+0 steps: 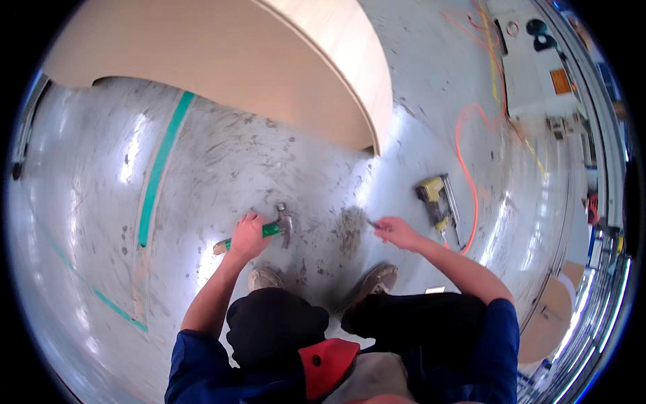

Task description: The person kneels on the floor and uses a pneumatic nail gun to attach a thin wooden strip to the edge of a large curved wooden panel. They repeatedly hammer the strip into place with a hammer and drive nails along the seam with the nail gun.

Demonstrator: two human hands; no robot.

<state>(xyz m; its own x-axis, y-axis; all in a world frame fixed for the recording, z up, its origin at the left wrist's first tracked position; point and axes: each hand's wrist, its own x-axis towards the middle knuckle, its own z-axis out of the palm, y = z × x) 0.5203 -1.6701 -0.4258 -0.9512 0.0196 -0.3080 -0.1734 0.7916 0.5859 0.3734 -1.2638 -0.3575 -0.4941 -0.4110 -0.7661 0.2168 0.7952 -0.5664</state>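
Note:
My left hand (249,236) is closed around the handle of a claw hammer (285,225). The handle is green with a tan end, and the metal head points to the right, over the floor in front of my left shoe. On the other side, my right hand (396,232) pinches a small, dark, thin thing (371,223) whose kind I cannot make out. It sticks out leftward from my fingertips. Both hands are held apart above the grey floor. To the right of my right hand lies a yellow and black nail gun (436,202).
A large curved wooden panel piece (222,67) stands ahead of me on the scuffed floor. An orange air hose (459,141) loops around the nail gun. Green tape (163,161) marks the floor at left. A round brown board (548,320) is at lower right.

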